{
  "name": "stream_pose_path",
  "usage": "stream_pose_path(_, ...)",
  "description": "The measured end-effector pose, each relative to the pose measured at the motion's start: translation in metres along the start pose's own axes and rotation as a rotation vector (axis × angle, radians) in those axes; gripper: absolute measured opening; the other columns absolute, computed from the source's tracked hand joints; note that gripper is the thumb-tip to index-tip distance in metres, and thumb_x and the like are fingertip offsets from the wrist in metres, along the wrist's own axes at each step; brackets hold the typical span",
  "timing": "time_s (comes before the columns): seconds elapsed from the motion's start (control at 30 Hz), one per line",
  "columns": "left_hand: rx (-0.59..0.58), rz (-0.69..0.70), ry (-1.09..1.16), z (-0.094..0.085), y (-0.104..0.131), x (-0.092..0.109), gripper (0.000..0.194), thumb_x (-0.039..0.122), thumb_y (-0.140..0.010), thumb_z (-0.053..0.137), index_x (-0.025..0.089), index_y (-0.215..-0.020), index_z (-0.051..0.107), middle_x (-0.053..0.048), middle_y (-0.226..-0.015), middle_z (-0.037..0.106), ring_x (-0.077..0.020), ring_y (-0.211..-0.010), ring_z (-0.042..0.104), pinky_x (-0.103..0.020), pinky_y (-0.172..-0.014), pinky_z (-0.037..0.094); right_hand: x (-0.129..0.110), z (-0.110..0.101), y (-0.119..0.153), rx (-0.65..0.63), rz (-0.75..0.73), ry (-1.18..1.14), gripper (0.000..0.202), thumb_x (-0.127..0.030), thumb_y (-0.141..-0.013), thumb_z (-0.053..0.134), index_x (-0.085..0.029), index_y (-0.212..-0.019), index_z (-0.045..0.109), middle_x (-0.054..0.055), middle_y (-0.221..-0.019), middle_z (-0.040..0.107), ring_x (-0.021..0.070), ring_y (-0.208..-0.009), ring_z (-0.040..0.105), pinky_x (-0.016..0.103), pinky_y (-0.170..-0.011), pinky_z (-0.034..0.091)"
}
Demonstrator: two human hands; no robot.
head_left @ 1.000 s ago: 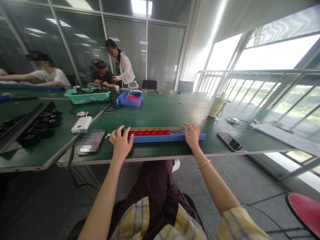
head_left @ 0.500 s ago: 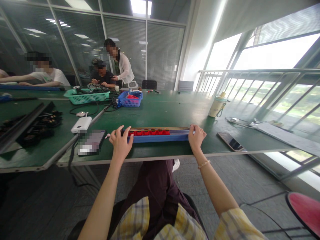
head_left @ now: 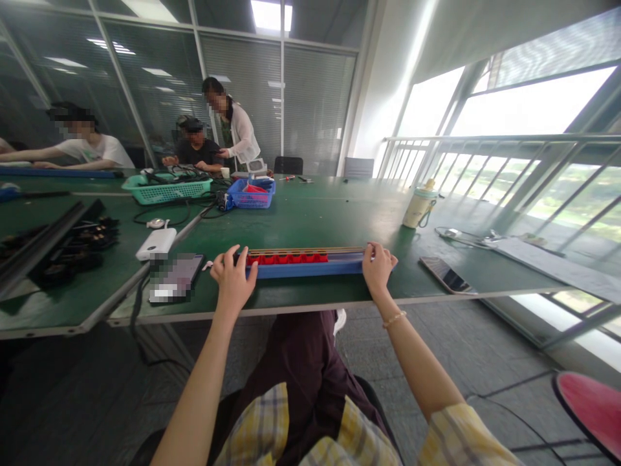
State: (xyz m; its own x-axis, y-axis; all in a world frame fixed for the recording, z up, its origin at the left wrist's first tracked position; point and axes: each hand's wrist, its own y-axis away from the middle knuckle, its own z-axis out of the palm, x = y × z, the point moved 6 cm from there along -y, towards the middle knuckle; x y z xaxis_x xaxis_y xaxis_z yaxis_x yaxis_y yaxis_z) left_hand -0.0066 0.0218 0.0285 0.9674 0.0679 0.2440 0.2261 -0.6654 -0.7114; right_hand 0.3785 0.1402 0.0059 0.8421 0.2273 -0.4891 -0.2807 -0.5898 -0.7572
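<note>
A long blue tray [head_left: 310, 269] lies near the front edge of the green table, level with my lap. Along its left and middle part runs a row of several red pieces [head_left: 291, 257], and thin yellowish strands [head_left: 310, 250] stretch lengthwise above them. My left hand [head_left: 233, 272] grips the tray's left end, thumb on the near side and fingers over the top. At the right end my right hand [head_left: 379, 266] has its fingers bent round the tray, with the fingertips near the strands' end.
Phones [head_left: 177, 278] [head_left: 446, 275] flank the tray, and a white power bank [head_left: 156, 244] lies left. Farther back are a green basket [head_left: 167, 190], a blue basket [head_left: 251, 194] and a bottle [head_left: 418, 206]. People [head_left: 237, 133] are across the table.
The fingers of my right hand have curled in more at the tray's right end. My left hand keeps its hold. Across the table, a seated person's hand has moved left.
</note>
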Motion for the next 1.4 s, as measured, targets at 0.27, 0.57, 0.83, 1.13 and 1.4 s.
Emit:
stream_pose_path(0.27,-0.008,0.004,0.004,0.001,0.001,-0.001,0.047,0.044,-0.094,0.046,0.021,-0.131,0.064,-0.014,-0.147,0.046,-0.0372,-0.126,0.035,-0.058,-0.106,0.03,-0.001,0.006,-0.001,-0.06,-0.075,-0.085,0.036,-0.037,-0.099,0.036,-0.017,-0.107,0.065,0.009,-0.085,0.071,0.0245,-0.087,0.06,0.037,-0.088,0.035)
stream_pose_path(0.57,-0.007,0.01,-0.012,0.0,0.0,0.001,0.048,0.044,-0.094,0.045,0.019,-0.131,0.064,-0.015,-0.147,0.047,-0.0374,-0.124,0.036,-0.058,-0.105,0.031,-0.001,-0.006,-0.001,0.017,0.011,-0.02,0.036,-0.039,-0.099,0.036,-0.017,-0.098,0.065,0.011,-0.083,0.07,0.0256,-0.083,0.06,0.038,-0.085,0.035)
stream_pose_path(0.83,-0.001,0.01,0.001,0.002,0.001,-0.001,0.049,0.044,-0.094,0.045,0.02,-0.133,0.063,-0.015,-0.147,0.047,-0.0376,-0.126,0.035,-0.058,-0.105,0.029,-0.009,-0.003,0.0,-0.014,-0.126,-0.029,0.031,-0.036,-0.099,0.036,-0.02,-0.094,0.062,0.009,-0.083,0.068,0.0258,-0.087,0.057,0.037,-0.084,0.034)
stream_pose_path(1.13,-0.012,0.004,-0.005,0.003,0.001,-0.001,0.05,0.044,-0.094,0.046,0.019,-0.134,0.062,-0.016,-0.146,0.047,-0.0377,-0.126,0.035,-0.057,-0.105,0.031,-0.004,-0.008,-0.001,0.041,-0.008,0.004,0.036,-0.038,-0.099,0.035,-0.017,-0.102,0.064,0.013,-0.092,0.068,0.028,-0.093,0.055,0.038,-0.084,0.034)
stream_pose_path(1.4,-0.011,0.005,0.0,0.002,0.001,-0.001,0.049,0.044,-0.094,0.045,0.021,-0.134,0.062,-0.016,-0.146,0.046,-0.0374,-0.126,0.035,-0.057,-0.105,0.03,-0.003,0.002,0.0,-0.026,-0.038,0.009,0.044,-0.04,-0.101,0.03,-0.017,-0.11,0.067,0.014,-0.104,0.071,0.0282,-0.097,0.056,0.041,-0.089,0.034)
